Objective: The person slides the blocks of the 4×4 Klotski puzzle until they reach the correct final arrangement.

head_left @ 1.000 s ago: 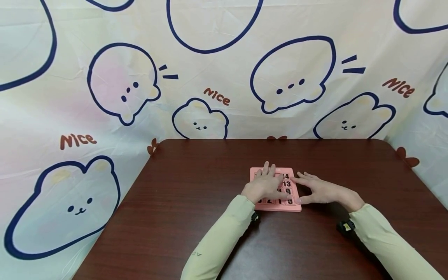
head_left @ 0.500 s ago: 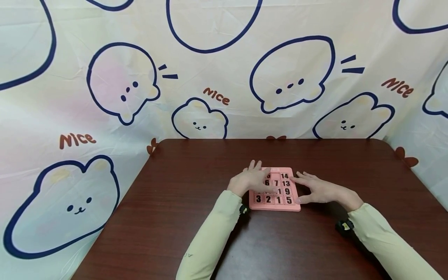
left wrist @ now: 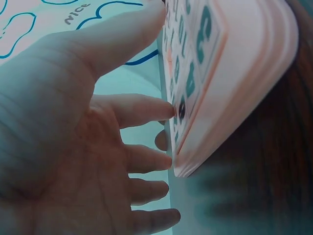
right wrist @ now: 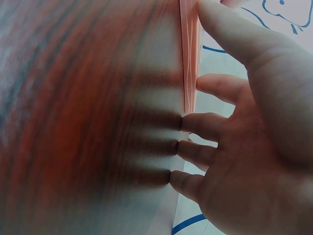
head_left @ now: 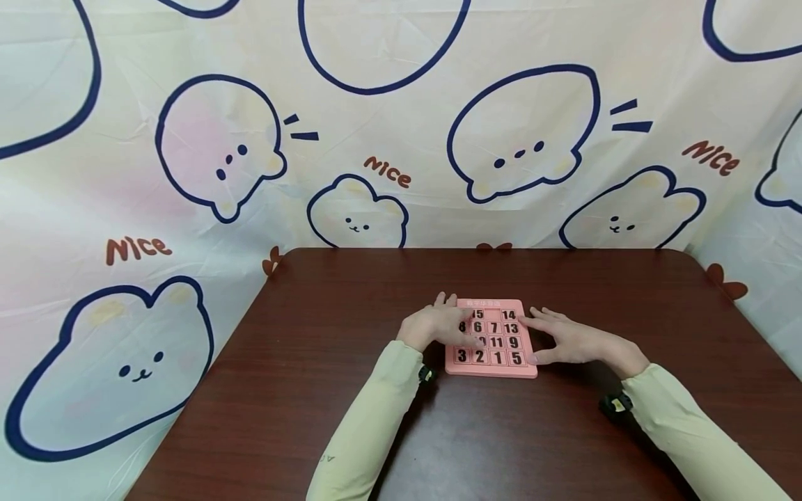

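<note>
A pink sliding number puzzle (head_left: 491, 372) lies flat on the table, its tiles bearing black numbers. In its top row, a tile-free slot shows between 15 and 14. My left hand (head_left: 435, 325) lies over the puzzle's left side, fingers spread. Its index fingertip (left wrist: 166, 110) is right at a tile near the upper left corner, while the thumb reaches over the third row; part of the left column is hidden beneath. On the right, my right hand (head_left: 573, 339) has its thumb and index finger at the frame's edge (right wrist: 190, 58), and its other fingertips rest on the tabletop.
The dark brown wooden table (head_left: 351, 313) stretches around the puzzle on all sides. Behind it hangs a pale cloth backdrop (head_left: 426, 125) with blue cartoon outlines. Each wrist wears a small black device, one (head_left: 617, 403) seen by the right sleeve.
My left hand has drawn leftward from the middle of the puzzle to its left side, uncovering the middle tiles and the slot. The right hand stays at the right edge.
</note>
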A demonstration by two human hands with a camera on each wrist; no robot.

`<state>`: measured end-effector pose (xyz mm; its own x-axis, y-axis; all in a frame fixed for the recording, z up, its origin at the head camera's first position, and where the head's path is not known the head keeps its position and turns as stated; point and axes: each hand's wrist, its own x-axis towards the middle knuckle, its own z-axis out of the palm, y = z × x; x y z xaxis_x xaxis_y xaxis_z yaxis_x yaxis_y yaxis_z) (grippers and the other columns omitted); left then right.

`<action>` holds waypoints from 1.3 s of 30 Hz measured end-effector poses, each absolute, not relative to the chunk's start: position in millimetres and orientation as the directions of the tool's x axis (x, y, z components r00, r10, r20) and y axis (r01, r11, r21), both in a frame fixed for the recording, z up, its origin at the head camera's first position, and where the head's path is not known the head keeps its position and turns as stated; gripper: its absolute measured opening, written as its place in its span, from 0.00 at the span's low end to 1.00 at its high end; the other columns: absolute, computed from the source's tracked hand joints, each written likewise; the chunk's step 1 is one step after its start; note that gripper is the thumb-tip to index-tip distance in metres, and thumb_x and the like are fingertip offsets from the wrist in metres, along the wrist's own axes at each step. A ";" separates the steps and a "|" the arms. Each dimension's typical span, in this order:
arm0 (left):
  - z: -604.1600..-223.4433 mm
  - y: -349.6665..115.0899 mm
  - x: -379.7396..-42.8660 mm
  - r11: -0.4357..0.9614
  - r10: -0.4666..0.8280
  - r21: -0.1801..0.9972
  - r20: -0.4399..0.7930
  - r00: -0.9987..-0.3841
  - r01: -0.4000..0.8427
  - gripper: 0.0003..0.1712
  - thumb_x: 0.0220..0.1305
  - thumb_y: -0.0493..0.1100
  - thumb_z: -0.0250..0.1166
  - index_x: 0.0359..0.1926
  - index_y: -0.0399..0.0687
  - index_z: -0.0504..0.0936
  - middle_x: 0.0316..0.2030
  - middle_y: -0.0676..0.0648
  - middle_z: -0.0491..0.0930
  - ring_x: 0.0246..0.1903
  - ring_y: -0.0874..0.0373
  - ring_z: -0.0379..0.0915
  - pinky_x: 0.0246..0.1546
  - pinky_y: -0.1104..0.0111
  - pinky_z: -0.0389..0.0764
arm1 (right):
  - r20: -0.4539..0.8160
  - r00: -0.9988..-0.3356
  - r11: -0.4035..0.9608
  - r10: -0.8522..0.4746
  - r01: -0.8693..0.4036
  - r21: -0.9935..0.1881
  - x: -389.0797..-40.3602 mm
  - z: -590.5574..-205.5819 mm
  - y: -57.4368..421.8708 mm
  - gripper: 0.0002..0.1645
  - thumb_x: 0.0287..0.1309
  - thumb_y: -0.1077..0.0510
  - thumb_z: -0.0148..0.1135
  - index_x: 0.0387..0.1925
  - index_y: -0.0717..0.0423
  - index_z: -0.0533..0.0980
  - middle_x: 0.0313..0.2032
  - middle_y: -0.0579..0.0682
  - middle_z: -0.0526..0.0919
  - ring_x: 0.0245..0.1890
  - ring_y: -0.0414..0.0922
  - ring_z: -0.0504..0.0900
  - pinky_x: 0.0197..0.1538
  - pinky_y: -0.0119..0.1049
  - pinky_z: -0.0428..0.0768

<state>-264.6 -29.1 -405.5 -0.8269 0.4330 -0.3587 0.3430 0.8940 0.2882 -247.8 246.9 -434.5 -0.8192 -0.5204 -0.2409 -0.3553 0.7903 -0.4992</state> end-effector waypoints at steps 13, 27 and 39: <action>-407.9 -17.0 -259.4 0.901 0.429 0.222 -0.329 -0.841 0.373 0.48 0.58 0.72 0.61 0.74 0.58 0.62 0.78 0.41 0.42 0.78 0.43 0.31 0.75 0.48 0.50 | -0.242 -0.815 0.790 -0.526 -0.362 -0.495 -248.8 -435.6 249.0 0.56 0.52 0.32 0.67 0.74 0.53 0.58 0.75 0.70 0.47 0.73 0.72 0.41 0.65 0.75 0.52; -413.9 5.3 -256.4 0.909 0.417 0.137 -0.273 -0.867 0.394 0.43 0.63 0.74 0.53 0.74 0.63 0.62 0.78 0.43 0.43 0.78 0.44 0.29 0.76 0.51 0.47 | -0.236 -0.810 0.778 -0.537 -0.368 -0.509 -247.8 -433.7 250.7 0.54 0.54 0.34 0.67 0.74 0.53 0.58 0.74 0.71 0.47 0.73 0.72 0.41 0.65 0.75 0.52; -413.0 6.0 -254.5 0.905 0.423 0.184 -0.290 -0.858 0.384 0.42 0.64 0.73 0.52 0.75 0.67 0.58 0.79 0.44 0.42 0.78 0.45 0.29 0.76 0.49 0.45 | -0.240 -0.808 0.776 -0.538 -0.364 -0.516 -247.1 -432.8 247.9 0.54 0.54 0.35 0.67 0.74 0.54 0.58 0.74 0.71 0.47 0.73 0.73 0.41 0.64 0.76 0.52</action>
<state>-254.5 6.0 -413.0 -0.8584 0.4230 -0.2902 0.3837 0.9050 0.1840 -247.1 247.9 -432.8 -0.8077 -0.5385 -0.2399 -0.3637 0.7755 -0.5160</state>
